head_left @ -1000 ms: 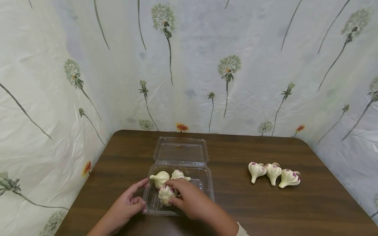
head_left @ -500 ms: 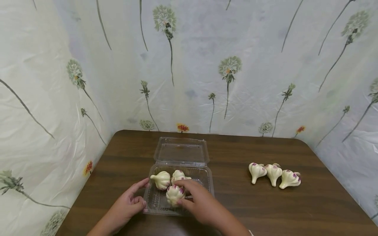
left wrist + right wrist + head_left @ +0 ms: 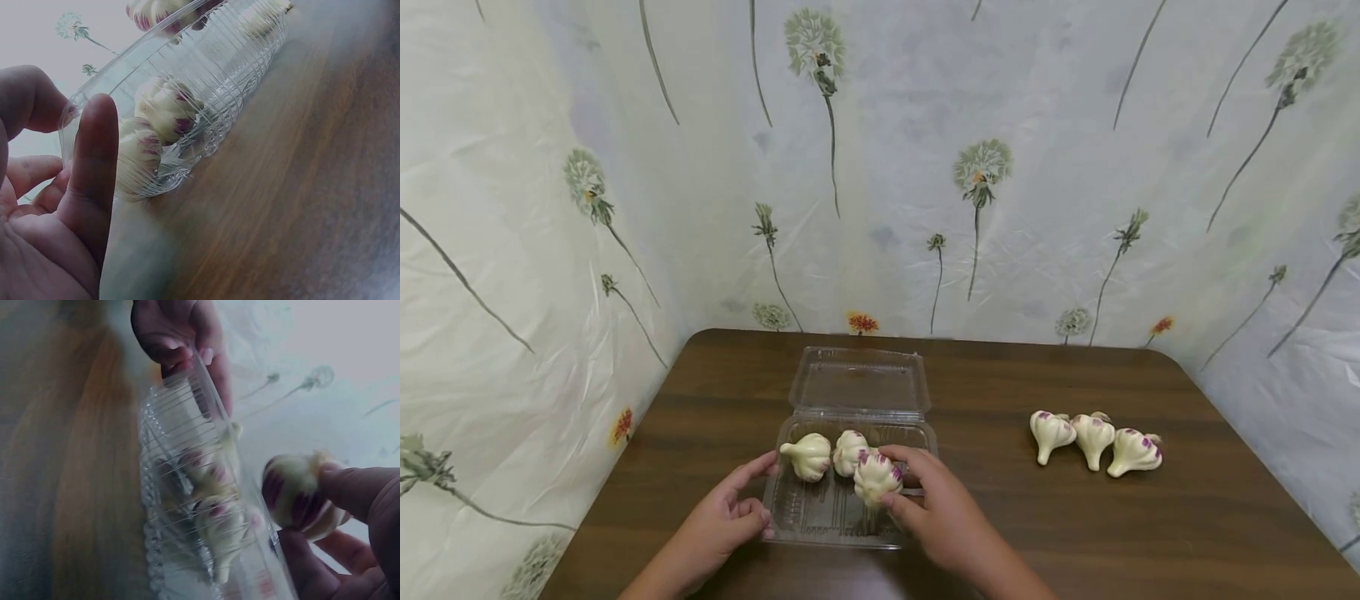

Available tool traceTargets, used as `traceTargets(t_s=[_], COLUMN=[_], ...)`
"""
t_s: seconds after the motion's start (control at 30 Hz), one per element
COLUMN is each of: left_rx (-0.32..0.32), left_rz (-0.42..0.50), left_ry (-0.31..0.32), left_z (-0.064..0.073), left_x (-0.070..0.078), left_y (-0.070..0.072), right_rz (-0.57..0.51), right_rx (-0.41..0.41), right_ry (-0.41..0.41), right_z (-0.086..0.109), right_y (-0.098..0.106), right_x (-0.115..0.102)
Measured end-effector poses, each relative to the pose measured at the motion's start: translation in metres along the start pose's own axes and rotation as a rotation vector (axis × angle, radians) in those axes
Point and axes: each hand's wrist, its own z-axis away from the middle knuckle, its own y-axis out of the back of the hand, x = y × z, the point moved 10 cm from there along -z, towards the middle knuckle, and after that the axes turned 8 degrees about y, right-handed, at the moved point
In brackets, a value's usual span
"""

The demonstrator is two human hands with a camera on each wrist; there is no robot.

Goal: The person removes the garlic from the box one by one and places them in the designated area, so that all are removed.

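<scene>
My right hand (image 3: 947,512) pinches a garlic bulb (image 3: 877,480), white with purple streaks, between thumb and fingers. This bulb is over the front right part of a clear plastic clamshell container (image 3: 811,527); in the right wrist view, the held garlic bulb (image 3: 297,494) shows beyond the container's rim. Two more bulbs lie inside: a left one (image 3: 808,457) with its stem pointing left, and another bulb (image 3: 850,452) just behind the held one. With fingers and thumb, my left hand (image 3: 718,521) holds the container's left edge; in the left wrist view, fingertips meet the rim (image 3: 112,65).
The container's hinged lid (image 3: 860,382) lies folded back behind it. To the right, three garlic bulbs (image 3: 1093,442) sit in a row on the dark wooden table (image 3: 985,383). A flower-patterned sheet (image 3: 887,167) hangs behind the table and along both sides.
My right hand has carried its garlic bulb rightward across the container, away from the left bulb. My left hand stays at the container's edge. The three bulbs on the table have not moved.
</scene>
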Motion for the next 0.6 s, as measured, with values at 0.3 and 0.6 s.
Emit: traceTargets(t_s=[0.3,0.6], left_rx=[-0.005,-0.001], left_rz=[-0.011,-0.011], left_ry=[0.009,-0.002], left_z=[-0.002,0.000], left_x=[0.001,0.000], left_y=[-0.001,-0.001], right_rz=[-0.032,-0.026], right_rx=[0.141,0.191], right_ry=[-0.047,-0.067], right_z=[0.013,0.022], right_y=[0.021,0.031], right_x=[0.014,0.018])
